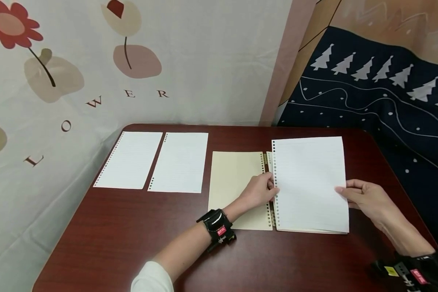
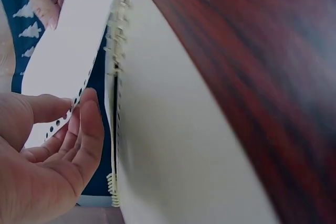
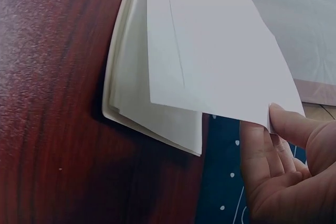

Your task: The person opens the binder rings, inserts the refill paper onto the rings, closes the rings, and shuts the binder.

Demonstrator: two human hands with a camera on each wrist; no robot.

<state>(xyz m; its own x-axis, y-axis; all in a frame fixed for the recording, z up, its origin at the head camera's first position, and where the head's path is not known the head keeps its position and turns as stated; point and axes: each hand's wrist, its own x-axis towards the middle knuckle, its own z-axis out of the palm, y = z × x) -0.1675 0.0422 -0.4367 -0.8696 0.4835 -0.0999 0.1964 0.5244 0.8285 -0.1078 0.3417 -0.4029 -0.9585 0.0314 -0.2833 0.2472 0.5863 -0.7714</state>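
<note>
A white hole-punched sheet of paper (image 1: 310,182) is held above the right half of an open ring binder notebook. My left hand (image 1: 259,190) pinches its punched left edge between thumb and fingers, also seen in the left wrist view (image 2: 58,145). My right hand (image 1: 368,202) pinches the opposite edge; in the right wrist view the sheet (image 3: 210,51) stands apart from the stack of pages (image 3: 152,106) below. The notebook's cream cover (image 1: 230,186) lies flat on the left. Its ring spine (image 2: 118,35) shows between cover and sheet, with some rings hidden by my left hand.
Two loose punched sheets, one at far left (image 1: 129,160) and one beside it (image 1: 179,162), lie on the dark red table (image 1: 124,235). A flower-print cloth (image 1: 204,61) hangs behind the table, and a navy tree-print cloth (image 1: 368,97) hangs at the right.
</note>
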